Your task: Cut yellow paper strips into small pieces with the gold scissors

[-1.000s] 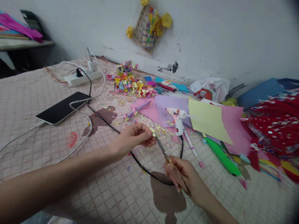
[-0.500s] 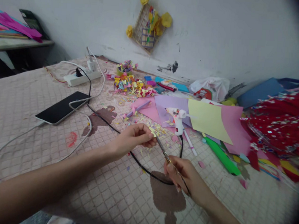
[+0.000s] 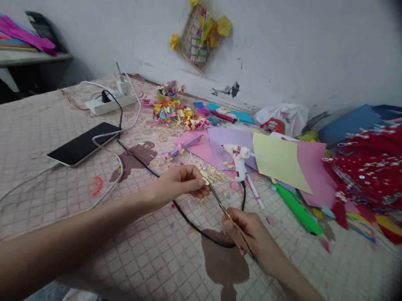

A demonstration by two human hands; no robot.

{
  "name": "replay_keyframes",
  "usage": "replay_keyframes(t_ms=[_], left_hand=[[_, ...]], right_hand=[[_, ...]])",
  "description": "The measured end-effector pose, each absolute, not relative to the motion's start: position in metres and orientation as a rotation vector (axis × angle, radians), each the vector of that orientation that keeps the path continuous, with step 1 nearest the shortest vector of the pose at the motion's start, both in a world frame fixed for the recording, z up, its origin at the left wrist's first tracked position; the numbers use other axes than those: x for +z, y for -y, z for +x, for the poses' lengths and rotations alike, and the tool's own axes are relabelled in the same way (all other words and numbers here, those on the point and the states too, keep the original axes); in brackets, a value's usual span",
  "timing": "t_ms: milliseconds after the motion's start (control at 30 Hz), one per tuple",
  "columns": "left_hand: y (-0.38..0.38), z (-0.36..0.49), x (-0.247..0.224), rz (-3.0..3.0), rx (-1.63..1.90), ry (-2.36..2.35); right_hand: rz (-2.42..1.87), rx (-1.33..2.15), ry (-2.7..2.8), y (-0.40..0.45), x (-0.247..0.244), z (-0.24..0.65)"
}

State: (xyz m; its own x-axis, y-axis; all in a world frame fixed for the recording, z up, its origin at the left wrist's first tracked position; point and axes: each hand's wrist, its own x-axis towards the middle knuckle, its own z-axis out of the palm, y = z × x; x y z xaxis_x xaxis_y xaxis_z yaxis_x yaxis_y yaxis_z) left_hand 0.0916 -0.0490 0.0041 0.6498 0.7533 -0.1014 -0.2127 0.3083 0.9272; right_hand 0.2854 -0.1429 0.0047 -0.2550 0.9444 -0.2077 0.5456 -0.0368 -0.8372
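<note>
My left hand pinches a small piece of pale yellow paper between thumb and fingers. In my right hand is a pair of scissors, its blades pointing up and left at the paper piece. The blade tips meet the paper by my left fingertips; whether they are parted is too small to tell. Small paper scraps lie on the patterned cloth just beyond my hands. A white glue gun rests on coloured paper sheets a little farther off, its black cord running beneath my hands.
Yellow paper and pink and purple sheets lie beyond the right hand, near a green strip. A heap of cut paper is at the back. To the left are a phone, a power strip and cables. Red beaded fabric lies right.
Both hands stay almost in place, with the scissors still at the yellow paper piece. The right hand and scissors shift very slightly.
</note>
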Motion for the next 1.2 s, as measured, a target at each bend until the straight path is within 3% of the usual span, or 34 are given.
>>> replay_keyframes(t_ms=[1200], left_hand=[[0.0426, 0.0867, 0.0081, 1.170, 0.596, -0.590]], right_hand=[[-1.600, 1.217, 1.760, 0.1473, -0.0018, 0.2813]])
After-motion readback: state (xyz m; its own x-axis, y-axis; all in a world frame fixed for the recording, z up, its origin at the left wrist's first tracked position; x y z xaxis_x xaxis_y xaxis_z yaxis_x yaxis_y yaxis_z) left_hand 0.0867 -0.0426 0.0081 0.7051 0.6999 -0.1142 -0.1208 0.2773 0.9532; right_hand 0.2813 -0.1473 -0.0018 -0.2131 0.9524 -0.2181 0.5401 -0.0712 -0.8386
